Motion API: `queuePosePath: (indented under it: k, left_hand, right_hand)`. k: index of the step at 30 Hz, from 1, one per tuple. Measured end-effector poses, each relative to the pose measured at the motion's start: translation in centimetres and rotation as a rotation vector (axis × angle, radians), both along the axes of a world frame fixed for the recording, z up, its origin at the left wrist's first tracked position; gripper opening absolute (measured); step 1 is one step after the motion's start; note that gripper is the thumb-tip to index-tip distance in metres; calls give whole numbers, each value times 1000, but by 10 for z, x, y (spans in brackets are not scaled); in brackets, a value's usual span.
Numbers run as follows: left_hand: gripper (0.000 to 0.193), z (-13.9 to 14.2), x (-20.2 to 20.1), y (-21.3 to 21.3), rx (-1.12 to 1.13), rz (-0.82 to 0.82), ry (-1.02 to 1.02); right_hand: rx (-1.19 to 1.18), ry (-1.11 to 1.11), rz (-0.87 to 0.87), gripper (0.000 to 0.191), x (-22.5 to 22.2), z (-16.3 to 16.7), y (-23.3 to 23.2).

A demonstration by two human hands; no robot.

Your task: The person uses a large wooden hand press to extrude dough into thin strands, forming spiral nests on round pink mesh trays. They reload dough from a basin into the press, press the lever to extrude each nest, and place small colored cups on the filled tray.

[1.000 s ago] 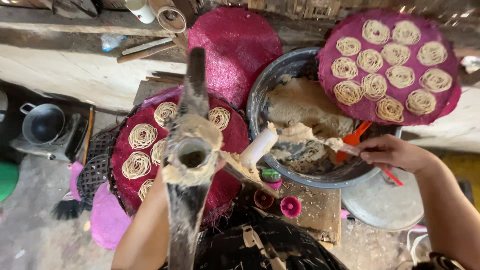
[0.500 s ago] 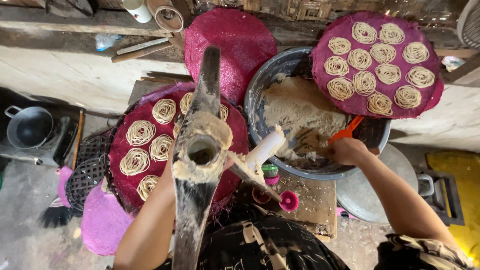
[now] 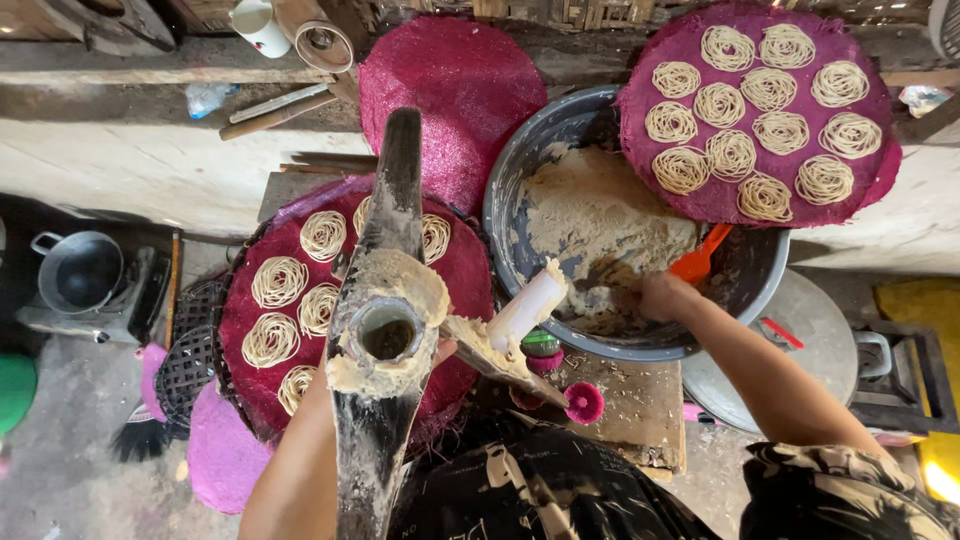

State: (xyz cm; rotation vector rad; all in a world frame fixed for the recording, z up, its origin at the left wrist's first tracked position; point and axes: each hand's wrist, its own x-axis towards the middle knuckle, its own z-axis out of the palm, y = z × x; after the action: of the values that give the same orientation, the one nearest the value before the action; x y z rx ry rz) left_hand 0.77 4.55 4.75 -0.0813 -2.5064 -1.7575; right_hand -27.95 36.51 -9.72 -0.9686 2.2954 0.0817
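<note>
right hand (image 3: 662, 296): down inside the grey basin (image 3: 520, 180), closed around the orange scraper (image 3: 700, 262), knuckles right at the dough.
dough (image 3: 590, 220): pale, crumbly mound filling the left and far side of the basin, so it sits just up and left of the right hand, touching the scraper end as far as I can tell.
scraper axis: slants from the hand up to the right, toward the basin's far-right rim.
left hand (image 3: 440, 352): mostly hidden behind the wooden press (image 3: 385, 330); only a bit of finger shows, so can't tell how it's gripping. Looks like it's steadying the press.
press: long dark beam running near to far, dough-caked hole in the middle, white plunger (image 3: 528, 308) sticking out toward the basin.
nearer hand: right one, easily; the left is over by the press, well apart from the dough.
mats: magenta mat (image 3: 460, 270) under the press with noodle coils (image 3: 280, 282); another full mat (image 3: 690, 195) rests over the basin's far-right rim.
</note>
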Motion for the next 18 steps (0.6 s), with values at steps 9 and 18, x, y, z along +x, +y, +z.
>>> queuePosePath:
  k: [9, 18]
  left_hand:
    - [37, 1, 3, 2, 2, 33, 2]
    - [38, 0, -1, 20, 73, 138, 103]
  right_hand:
    - [-378, -223, 89, 33, 2, -13, -4]
    - [-392, -450, -94, 35, -47, 68, 89]
